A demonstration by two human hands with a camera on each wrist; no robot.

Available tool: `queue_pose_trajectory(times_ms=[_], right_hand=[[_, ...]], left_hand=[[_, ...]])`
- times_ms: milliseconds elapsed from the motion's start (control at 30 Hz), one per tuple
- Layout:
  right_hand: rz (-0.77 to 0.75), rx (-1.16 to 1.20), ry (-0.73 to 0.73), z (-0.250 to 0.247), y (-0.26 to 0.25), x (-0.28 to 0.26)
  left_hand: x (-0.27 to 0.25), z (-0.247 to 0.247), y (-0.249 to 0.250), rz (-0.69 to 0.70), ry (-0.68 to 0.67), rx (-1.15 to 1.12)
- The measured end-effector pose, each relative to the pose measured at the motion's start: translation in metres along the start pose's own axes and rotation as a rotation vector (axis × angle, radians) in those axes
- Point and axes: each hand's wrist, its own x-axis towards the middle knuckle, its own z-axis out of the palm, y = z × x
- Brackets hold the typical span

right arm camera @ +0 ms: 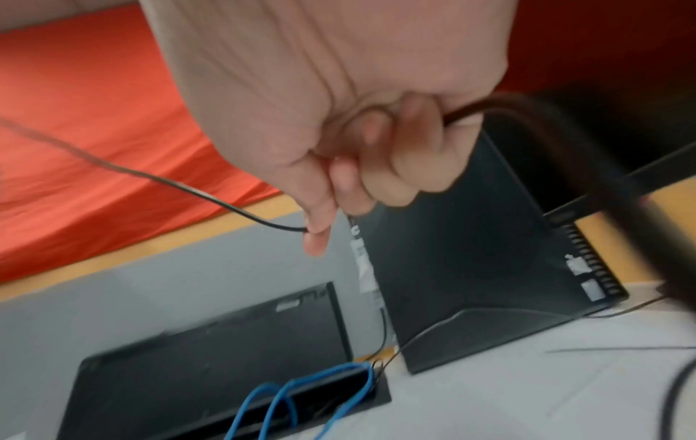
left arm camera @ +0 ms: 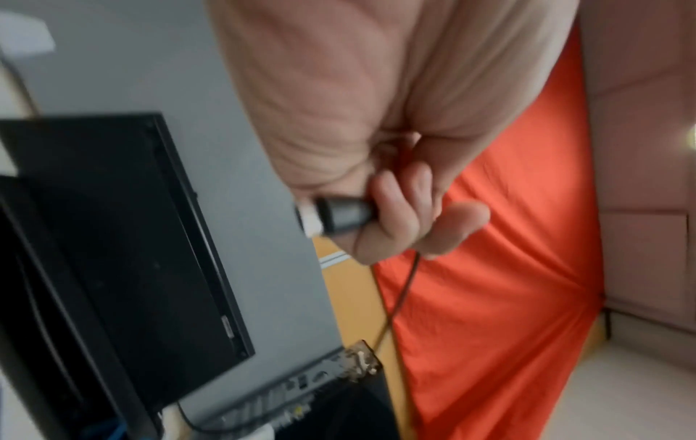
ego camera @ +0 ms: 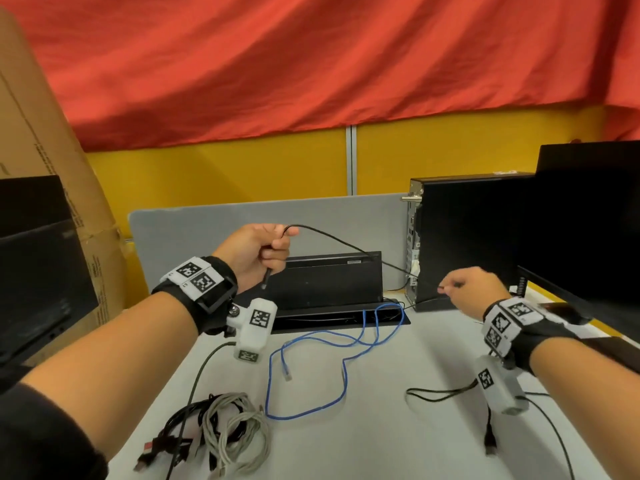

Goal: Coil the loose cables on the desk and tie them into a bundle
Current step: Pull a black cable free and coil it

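Note:
A thin black cable is stretched in the air between both hands above the white desk. My left hand is raised and grips the cable's dark plug, whose tip pokes out below the fist. My right hand, lower and near the tower, has its fingers curled round the same cable. A loose blue cable snakes across the desk's middle. A coiled grey cable lies beside tangled black cables at the front left. Another black cable lies at the front right.
A black PC tower and a monitor stand at the right. A black cable box with its lid up sits against the grey divider. A cardboard box and a dark monitor stand at the left.

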Motion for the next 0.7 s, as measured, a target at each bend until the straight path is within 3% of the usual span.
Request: queue_pose_trajectory(times_ms=[100, 200, 367, 567, 700], right_hand=[[-0.045, -0.087, -0.155, 0.021, -0.007, -0.017], [-0.227, -0.139, -0.361, 0.035, -0.026, -0.040], [-0.419, 0.017, -0.514, 0.040, -0.057, -0.084], [-0.524, 0.415, -0.530, -0.003, -0.088, -0.121], [-0.558, 0.637, -0.497, -0.040, -0.104, -0.124]], left_hand=[[-0.003, 0.013, -0.002, 0.043, -0.044, -0.142], [-0.002, 0.022, -0.005, 0.120, -0.018, -0.218], [0.002, 0.025, -0.015, 0.202, 0.086, -0.334], [0.008, 0.015, -0.037, 0.192, 0.237, -0.159], [0.002, 0.022, -0.056, 0.132, 0.248, -0.024]])
